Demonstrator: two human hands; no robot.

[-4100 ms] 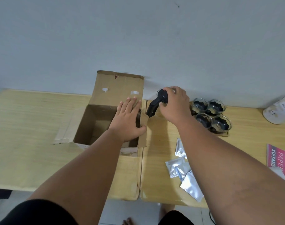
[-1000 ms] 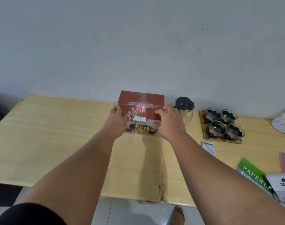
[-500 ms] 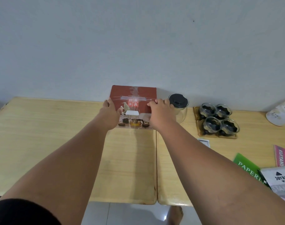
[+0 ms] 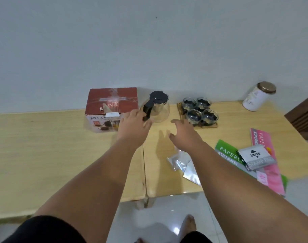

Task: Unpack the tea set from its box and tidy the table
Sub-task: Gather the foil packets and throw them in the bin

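Pale wall stands behind a wooden counter (image 4: 44, 146). On it, near the wall, sits the glass teapot (image 4: 158, 106), its black handle sticking out toward the person. The left hand (image 4: 134, 127) is nearest, fingers spread and touching that handle's low end, not closed on it. The right hand (image 4: 183, 131) hangs open just beside, holding nothing. The red box (image 4: 112, 106) stands shut left of the pot; four cups (image 4: 199, 110) sit to the right.

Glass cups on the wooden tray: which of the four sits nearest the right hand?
The front-left small glass cup; the right hand reaches just below it, while the other three sit farther back or right.
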